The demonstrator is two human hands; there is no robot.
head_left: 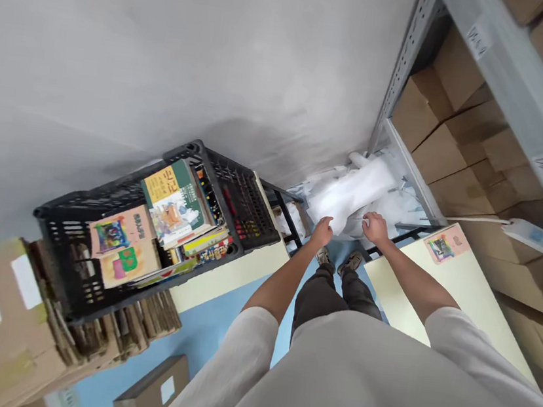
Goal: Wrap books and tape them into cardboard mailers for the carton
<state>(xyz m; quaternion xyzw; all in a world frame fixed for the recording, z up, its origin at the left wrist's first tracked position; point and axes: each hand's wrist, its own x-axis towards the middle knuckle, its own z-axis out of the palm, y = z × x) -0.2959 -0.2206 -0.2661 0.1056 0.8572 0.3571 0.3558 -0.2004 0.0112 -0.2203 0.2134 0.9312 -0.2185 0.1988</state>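
Both of my hands are stretched forward over a white, sheet-like material (355, 191) heaped in the corner by the wall. At the heap's near left edge is my left hand (322, 230), its fingers curled together; what they hold, if anything, is too small to make out. My right hand (375, 228) is at the near right edge with its fingers bent inward, and its grip on the material cannot be made out. The two hands are apart, with part of the white material between them.
At the left a black crate (127, 285) holds several books (176, 208), beside flattened cardboard (8, 330). A pale table (479, 288) with a pink book (447, 243) stands right. Metal shelving (524, 83) holds cardboard boxes (460, 154). A brown box (154, 390) lies lower left.
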